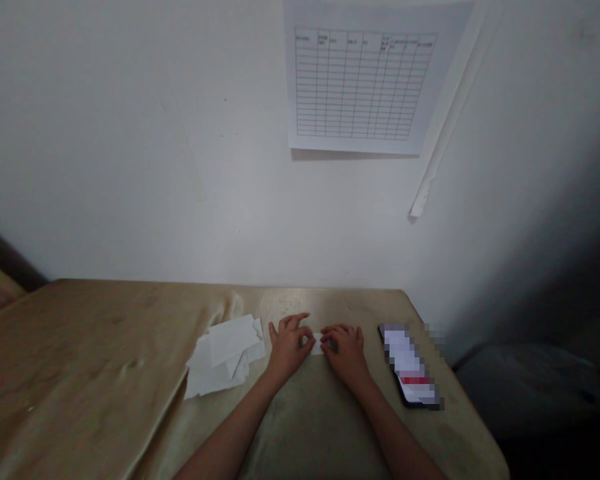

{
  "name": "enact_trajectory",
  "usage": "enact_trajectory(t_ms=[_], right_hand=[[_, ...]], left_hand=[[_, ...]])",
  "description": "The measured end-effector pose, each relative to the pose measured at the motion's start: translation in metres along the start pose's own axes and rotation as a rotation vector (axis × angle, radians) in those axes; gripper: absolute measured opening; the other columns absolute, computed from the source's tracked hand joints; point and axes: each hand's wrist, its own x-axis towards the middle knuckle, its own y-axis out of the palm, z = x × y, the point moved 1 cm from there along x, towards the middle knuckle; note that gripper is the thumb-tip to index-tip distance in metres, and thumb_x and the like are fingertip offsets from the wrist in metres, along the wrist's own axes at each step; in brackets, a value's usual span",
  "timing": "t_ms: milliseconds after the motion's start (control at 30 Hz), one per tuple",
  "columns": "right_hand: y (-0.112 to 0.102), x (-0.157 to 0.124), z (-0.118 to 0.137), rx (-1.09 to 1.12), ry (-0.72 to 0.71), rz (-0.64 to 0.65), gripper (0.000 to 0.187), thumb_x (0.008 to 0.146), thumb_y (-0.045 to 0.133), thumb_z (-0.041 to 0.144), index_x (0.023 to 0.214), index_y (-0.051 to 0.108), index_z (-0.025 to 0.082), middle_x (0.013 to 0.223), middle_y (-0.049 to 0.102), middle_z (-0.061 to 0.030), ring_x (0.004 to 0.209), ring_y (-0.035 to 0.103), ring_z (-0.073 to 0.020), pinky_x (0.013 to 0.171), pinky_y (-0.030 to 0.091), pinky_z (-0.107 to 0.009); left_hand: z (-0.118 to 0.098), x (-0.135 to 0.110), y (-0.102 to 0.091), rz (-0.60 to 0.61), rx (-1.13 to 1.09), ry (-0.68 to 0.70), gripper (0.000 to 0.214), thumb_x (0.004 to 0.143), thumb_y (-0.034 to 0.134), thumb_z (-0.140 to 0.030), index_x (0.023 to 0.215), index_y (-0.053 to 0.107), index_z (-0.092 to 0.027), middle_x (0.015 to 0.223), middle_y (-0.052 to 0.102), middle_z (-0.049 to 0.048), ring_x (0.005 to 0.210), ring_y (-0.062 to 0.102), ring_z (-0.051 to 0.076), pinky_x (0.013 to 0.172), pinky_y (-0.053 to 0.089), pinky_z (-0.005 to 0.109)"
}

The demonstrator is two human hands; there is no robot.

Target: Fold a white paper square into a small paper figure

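A small white piece of paper (317, 345) lies low over the table between my two hands. At its left side, my left hand (290, 340) pinches the edge with thumb and index finger, while the other fingers are spread and raised. My right hand (344, 343) has its thumb and fingertips drawn together on the paper's right side. Part of the paper is hidden by the fingertips. To the left of my left hand is a loose pile of torn white paper sheets (225, 353), some overlapping.
The table (300, 427) has a brownish cover with folds on its left part. A phone (410, 367) with a lit, blurred screen lies right of my right hand. On the white wall behind hangs a printed table sheet (363, 87). A pale bag-like shape (535, 380) sits beyond the right edge.
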Motion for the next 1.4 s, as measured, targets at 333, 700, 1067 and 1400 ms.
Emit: enact_trajectory(t_ms=[333, 700, 1067, 1400], right_hand=[[0.0020, 0.0007, 0.0018, -0.014, 0.013, -0.024, 0.013, 0.083, 0.060, 0.021, 0.089, 0.069, 0.028, 0.116, 0.070, 0.0008, 0.121, 0.050, -0.0235, 0.116, 0.005, -0.056], [0.0018, 0.0004, 0.0024, -0.025, 0.001, -0.027, 0.013, 0.082, 0.060, 0.022, 0.090, 0.068, 0.029, 0.116, 0.069, 0.0008, 0.122, 0.050, -0.0244, 0.116, 0.006, -0.055], [0.0035, 0.0015, 0.0014, -0.041, 0.011, -0.009, 0.011, 0.084, 0.061, 0.029, 0.092, 0.069, 0.030, 0.117, 0.069, -0.0001, 0.121, 0.049, -0.0264, 0.115, 0.007, -0.057], [0.0028, 0.0019, 0.0022, -0.042, 0.011, -0.008, 0.011, 0.085, 0.062, 0.031, 0.094, 0.069, 0.029, 0.118, 0.069, -0.0005, 0.120, 0.049, -0.0255, 0.115, 0.007, -0.056]], left_hand=[[0.0001, 0.0019, -0.0029, 0.024, -0.039, -0.043, 0.006, 0.078, 0.070, -0.025, 0.077, 0.072, -0.030, 0.143, 0.056, -0.0063, 0.134, 0.040, 0.030, 0.114, 0.006, 0.071], [-0.0029, -0.0015, -0.0038, 0.017, -0.008, -0.027, 0.005, 0.080, 0.068, -0.025, 0.081, 0.071, -0.029, 0.144, 0.054, -0.0048, 0.135, 0.039, 0.030, 0.113, 0.008, 0.072], [-0.0050, -0.0016, -0.0058, 0.059, -0.002, -0.045, 0.009, 0.075, 0.075, -0.029, 0.083, 0.071, -0.028, 0.148, 0.051, -0.0032, 0.137, 0.037, 0.031, 0.114, 0.005, 0.072], [-0.0048, -0.0017, -0.0026, 0.062, 0.026, -0.055, 0.010, 0.077, 0.074, -0.028, 0.085, 0.068, -0.028, 0.148, 0.050, -0.0022, 0.138, 0.037, 0.030, 0.114, 0.005, 0.073]])
